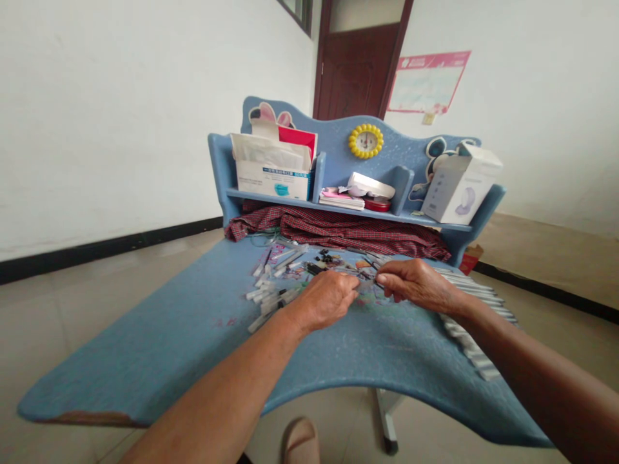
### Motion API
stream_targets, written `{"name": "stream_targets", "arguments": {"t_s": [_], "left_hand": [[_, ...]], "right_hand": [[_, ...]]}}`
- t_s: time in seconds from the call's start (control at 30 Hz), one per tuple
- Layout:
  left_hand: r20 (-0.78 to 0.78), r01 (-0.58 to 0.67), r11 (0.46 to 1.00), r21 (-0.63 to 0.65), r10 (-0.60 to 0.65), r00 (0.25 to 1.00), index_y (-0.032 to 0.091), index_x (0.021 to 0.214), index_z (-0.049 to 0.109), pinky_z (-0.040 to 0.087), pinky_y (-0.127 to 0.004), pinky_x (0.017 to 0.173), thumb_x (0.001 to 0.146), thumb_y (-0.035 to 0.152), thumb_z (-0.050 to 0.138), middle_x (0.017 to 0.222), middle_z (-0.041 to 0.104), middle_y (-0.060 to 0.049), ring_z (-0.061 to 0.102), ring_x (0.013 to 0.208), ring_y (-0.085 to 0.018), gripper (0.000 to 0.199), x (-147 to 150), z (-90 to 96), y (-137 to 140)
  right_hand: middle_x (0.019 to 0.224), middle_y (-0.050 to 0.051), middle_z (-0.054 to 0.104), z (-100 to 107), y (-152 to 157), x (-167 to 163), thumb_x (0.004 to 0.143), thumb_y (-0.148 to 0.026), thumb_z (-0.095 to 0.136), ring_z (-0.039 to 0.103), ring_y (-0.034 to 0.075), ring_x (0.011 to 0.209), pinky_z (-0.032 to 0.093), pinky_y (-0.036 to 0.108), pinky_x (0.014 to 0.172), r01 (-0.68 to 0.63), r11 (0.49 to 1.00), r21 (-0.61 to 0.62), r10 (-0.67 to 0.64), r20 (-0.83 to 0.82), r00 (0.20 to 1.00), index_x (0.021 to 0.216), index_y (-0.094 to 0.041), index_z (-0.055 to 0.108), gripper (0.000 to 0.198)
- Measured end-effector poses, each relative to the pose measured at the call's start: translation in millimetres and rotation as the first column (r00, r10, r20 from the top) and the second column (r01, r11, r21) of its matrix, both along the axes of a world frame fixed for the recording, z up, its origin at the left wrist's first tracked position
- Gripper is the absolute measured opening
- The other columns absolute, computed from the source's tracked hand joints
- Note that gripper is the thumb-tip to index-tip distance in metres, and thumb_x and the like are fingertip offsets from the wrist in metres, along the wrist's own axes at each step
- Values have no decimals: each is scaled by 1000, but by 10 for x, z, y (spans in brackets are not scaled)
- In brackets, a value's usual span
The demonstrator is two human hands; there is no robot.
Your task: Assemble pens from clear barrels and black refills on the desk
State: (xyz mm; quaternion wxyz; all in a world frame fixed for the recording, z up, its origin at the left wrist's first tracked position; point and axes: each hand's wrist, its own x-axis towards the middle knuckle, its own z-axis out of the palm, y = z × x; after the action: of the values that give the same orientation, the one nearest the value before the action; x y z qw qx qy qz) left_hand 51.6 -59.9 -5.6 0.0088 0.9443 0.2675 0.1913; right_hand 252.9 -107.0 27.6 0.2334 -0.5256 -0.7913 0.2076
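My left hand (329,298) is closed over the desk's middle, its fingers curled and their tips turned away; a small translucent piece shows beside them, but I cannot make out what they hold. Close to its right, my right hand (413,283) pinches a thin dark stick (371,262) that looks like a pen part, its tip pointing up and left. Around the hands lie small black pieces (327,256) and clear plastic tubes (293,258). White-translucent pen caps or barrels (264,296) are heaped left of my left hand. A row of pens (476,293) lies under my right forearm.
The blue desk (184,335) has a curved front edge and a raised back shelf (294,198). A mask box (273,179), a yellow-rimmed clock (366,141) and a white carton (461,187) are there. Checked cloth (338,231) lies beneath the shelf.
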Motion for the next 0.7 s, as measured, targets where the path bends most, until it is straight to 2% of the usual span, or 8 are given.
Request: {"name": "stream_targets", "arguments": {"t_s": [0.1, 0.2, 0.33, 0.4, 0.53, 0.6, 0.67, 0.7], "left_hand": [[1, 0, 1000, -8, 0, 1000, 16, 77, 58, 42, -25, 67, 84, 17, 45, 76, 64, -5, 60, 73, -17, 14, -1, 11, -1], [12, 25, 1000, -11, -25, 1000, 16, 79, 59, 42, -25, 68, 83, 16, 46, 77, 64, -5, 61, 75, -17, 13, 4, -2, 1], [24, 32, 999, -1, -32, 999, 17, 77, 59, 41, -24, 66, 82, 16, 47, 75, 64, -4, 60, 73, -16, 13, 12, -21, 0], [16, 20, 1000, -1, -20, 1000, 17, 75, 58, 41, -24, 65, 82, 17, 47, 72, 63, -4, 60, 71, -16, 13, 13, -17, -6], [28, 18, 1000, -8, -18, 999, 16, 77, 59, 41, -25, 66, 82, 16, 46, 75, 64, -4, 60, 72, -16, 14, 13, 4, -22], [39, 29, 1000, -9, -28, 999, 17, 76, 59, 41, -24, 65, 82, 15, 47, 74, 64, -4, 60, 72, -16, 13, 12, 9, -25], [37, 31, 1000, -7, -30, 999, 17, 74, 58, 41, -24, 64, 81, 15, 47, 72, 63, -3, 60, 70, -15, 13, 13, 9, -24], [32, 28, 1000, -5, -28, 999, 17, 73, 58, 41, -24, 64, 81, 15, 47, 72, 63, -3, 60, 70, -16, 13, 13, 7, -23]], "right_hand": [[67, 1, 63, -4, -1, 39, 81, -36, 55, 59, 12, 57, 44, 21, 52, -36, 999, 10, 36, -27, 999, 100, -16, 59, 28], [67, 2, 62, -1, -17, 9, 85, -33, 49, 59, 11, 57, 44, 20, 54, -54, 998, 37, 54, 2, 999, 85, -15, 61, 21], [54, 1, 56, 11, -35, -47, 89, -37, 40, 52, 8, 48, 39, 19, 48, 12, 999, 50, -16, 81, 997, 59, -16, 54, 39], [54, 1, 56, 12, -37, -41, 88, -40, 41, 52, 8, 46, 38, 19, 46, 30, 999, 24, -32, 76, 997, 61, -15, 54, 39], [65, 1, 62, 9, -42, -9, 83, -35, 52, 59, 11, 55, 42, 20, 51, -14, 1000, 20, 14, 12, 1000, 86, -15, 60, 22], [61, 1, 61, 12, -49, -12, 85, -34, 49, 57, 10, 54, 41, 20, 51, -22, 999, 35, 21, 37, 999, 76, -15, 60, 24], [55, 2, 57, 14, -55, -22, 88, -39, 43, 54, 10, 50, 39, 20, 48, 2, 1000, 29, -4, 79, 997, 62, -15, 56, 38], [54, 2, 57, 13, -56, -26, 88, -41, 42, 53, 9, 48, 38, 20, 46, 19, 1000, 19, -20, 84, 996, 61, -15, 56, 41]]}}
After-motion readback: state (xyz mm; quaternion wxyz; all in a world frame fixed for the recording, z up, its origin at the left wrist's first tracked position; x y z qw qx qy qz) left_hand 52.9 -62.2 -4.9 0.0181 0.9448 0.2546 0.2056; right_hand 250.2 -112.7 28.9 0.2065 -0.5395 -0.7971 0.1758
